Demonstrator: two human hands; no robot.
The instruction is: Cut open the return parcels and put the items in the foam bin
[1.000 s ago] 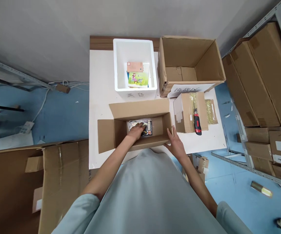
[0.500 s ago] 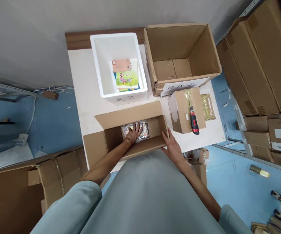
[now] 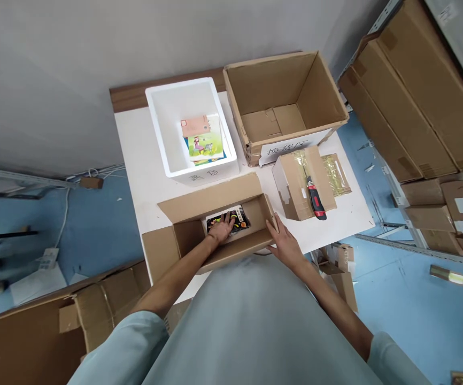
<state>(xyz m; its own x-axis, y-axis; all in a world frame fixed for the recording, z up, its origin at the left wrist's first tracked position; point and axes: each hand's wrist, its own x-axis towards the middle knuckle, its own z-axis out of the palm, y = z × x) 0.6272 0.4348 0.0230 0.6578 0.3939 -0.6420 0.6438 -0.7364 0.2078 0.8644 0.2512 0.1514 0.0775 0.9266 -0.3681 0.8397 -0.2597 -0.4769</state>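
Observation:
An open cardboard box [image 3: 231, 251] with raised flaps stands at the table's near edge. Inside it my left hand [image 3: 221, 230] lies with fingers spread on a black packet [image 3: 239, 218] with coloured print, which rests on something pale. My right hand [image 3: 284, 243] has its fingers apart against the box's right end, thumb near the front corner. To the right, a red and black box cutter [image 3: 315, 200] lies on a taped carton [image 3: 295, 192]. Behind the open box is a white foam box [image 3: 215, 172] holding picture books [image 3: 205, 144].
A large open carton [image 3: 271, 85] with a paper label stands at the back of the white table [image 3: 135, 160]. A flat taped parcel [image 3: 338, 174] lies at right. Stacked cartons [image 3: 408, 107] fill the right side, and a big box [image 3: 23, 347] stands lower left.
The top item under my left hand now looks black, where a lighter, shiny packet showed before. My right hand stays at the box's right end. The view has shifted and turned slightly.

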